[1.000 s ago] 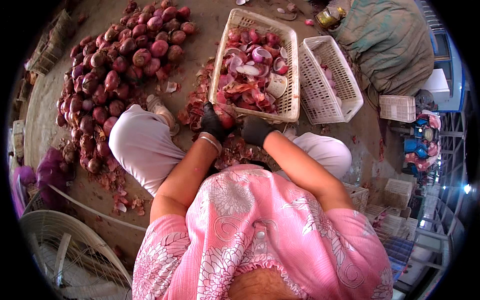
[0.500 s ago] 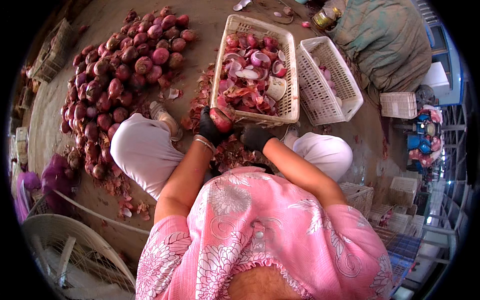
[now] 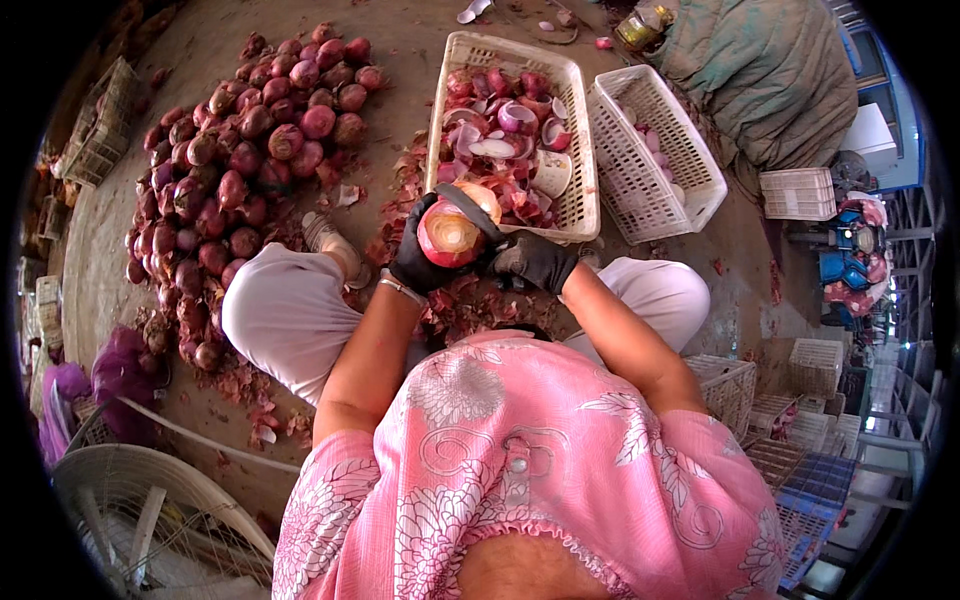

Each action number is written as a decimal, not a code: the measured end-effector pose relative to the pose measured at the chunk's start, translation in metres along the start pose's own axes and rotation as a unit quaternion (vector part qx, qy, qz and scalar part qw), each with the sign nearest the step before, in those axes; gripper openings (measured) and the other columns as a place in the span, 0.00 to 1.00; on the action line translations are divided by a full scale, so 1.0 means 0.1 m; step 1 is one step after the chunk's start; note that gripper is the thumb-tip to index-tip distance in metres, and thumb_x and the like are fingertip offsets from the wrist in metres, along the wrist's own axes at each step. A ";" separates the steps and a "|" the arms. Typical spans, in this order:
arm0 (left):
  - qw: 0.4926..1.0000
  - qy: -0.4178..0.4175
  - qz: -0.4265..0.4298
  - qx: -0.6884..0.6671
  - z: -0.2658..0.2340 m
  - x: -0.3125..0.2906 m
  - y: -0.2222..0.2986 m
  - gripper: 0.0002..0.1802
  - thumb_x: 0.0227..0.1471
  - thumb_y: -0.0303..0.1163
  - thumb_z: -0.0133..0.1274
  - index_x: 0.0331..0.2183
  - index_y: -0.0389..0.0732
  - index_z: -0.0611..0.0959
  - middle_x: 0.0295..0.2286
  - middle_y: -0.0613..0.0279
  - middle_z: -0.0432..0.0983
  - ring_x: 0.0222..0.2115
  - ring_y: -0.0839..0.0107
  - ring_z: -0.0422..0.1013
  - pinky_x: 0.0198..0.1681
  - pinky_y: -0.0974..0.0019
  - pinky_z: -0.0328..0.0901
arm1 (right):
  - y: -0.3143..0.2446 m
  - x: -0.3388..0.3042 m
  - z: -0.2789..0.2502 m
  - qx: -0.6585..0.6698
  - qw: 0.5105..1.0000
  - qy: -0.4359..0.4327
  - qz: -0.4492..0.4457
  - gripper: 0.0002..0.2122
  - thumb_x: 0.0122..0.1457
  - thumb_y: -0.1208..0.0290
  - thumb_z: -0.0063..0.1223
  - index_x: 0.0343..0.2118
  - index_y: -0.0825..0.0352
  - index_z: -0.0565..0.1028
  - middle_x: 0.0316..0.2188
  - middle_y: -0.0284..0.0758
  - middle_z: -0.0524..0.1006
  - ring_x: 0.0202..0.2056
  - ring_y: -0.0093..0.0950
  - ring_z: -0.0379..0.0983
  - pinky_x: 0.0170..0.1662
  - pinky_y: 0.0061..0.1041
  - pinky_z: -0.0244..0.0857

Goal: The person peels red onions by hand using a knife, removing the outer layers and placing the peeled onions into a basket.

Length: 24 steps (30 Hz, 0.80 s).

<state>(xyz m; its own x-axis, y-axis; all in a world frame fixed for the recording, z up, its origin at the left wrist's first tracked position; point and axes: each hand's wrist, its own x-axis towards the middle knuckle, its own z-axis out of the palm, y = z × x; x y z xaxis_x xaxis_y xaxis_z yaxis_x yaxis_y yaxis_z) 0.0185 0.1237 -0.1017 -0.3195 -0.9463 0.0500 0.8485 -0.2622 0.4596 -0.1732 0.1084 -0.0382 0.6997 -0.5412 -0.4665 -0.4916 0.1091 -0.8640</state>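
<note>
In my black-gloved left hand (image 3: 415, 256) is a red onion (image 3: 447, 238), its pale cut face turned up. My right hand (image 3: 535, 262), gloved in black too, closes round a knife; the handle is hidden in the fist. The dark knife blade (image 3: 464, 208) slants across the onion's far side. Just beyond the blade shows a pale cut piece of onion (image 3: 481, 198), nearly severed or loose, I cannot tell which. Directly ahead, a white plastic crate (image 3: 583, 200) holds onion skins, cut onion pieces and a white cup (image 3: 552, 174).
A big heap of red onions (image 3: 230, 188) lies on the floor at left. Right of the first crate, a second crate (image 3: 706, 205) holds a few peeled onions. Loose skins (image 3: 470, 305) litter the floor between my legs. A round wire-guarded object (image 3: 160, 500) stands at lower left.
The onion has turned so a cut face now shows. My right hand has come up beside it, and the knife blade now lies across the onion.
</note>
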 end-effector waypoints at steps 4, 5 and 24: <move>1.000 0.022 0.005 0.009 0.31 0.02 0.12 0.13 0.52 0.36 0.50 0.37 0.38 0.74 0.32 0.60 0.72 0.33 0.69 0.68 0.40 0.65 0.65 | -0.04 -0.04 0.05 0.077 0.992 0.065 0.078 0.10 0.48 0.70 0.51 0.33 0.66 0.77 0.20 0.30 0.75 0.18 0.19 0.68 0.21 0.19 0.62; 0.999 0.038 -0.018 -0.027 0.46 0.00 0.20 0.14 0.52 0.37 0.51 0.37 0.38 0.74 0.32 0.60 0.72 0.33 0.69 0.68 0.40 0.66 0.65 | -0.08 -0.02 0.06 0.080 0.991 0.079 0.074 0.10 0.49 0.69 0.51 0.32 0.66 0.77 0.20 0.31 0.76 0.18 0.19 0.69 0.22 0.20 0.63; 0.711 0.572 0.349 0.213 -1.63 -2.50 3.34 0.17 0.54 0.43 0.48 0.44 0.47 0.74 0.38 0.61 0.71 0.36 0.66 0.69 0.38 0.58 0.68 | 1.10 0.75 -0.20 -0.225 0.879 0.420 -0.003 0.11 0.53 0.65 0.52 0.30 0.70 0.75 0.27 0.44 0.76 0.31 0.38 0.72 0.38 0.32 0.65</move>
<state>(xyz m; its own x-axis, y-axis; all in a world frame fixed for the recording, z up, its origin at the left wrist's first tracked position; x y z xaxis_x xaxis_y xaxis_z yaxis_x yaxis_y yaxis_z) 0.4506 0.2419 -0.1053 0.8760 -0.4162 -0.2437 0.3489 0.1981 0.9160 -0.1858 0.0631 -0.1645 0.1668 -0.9860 0.0060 -0.7767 -0.1352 -0.6152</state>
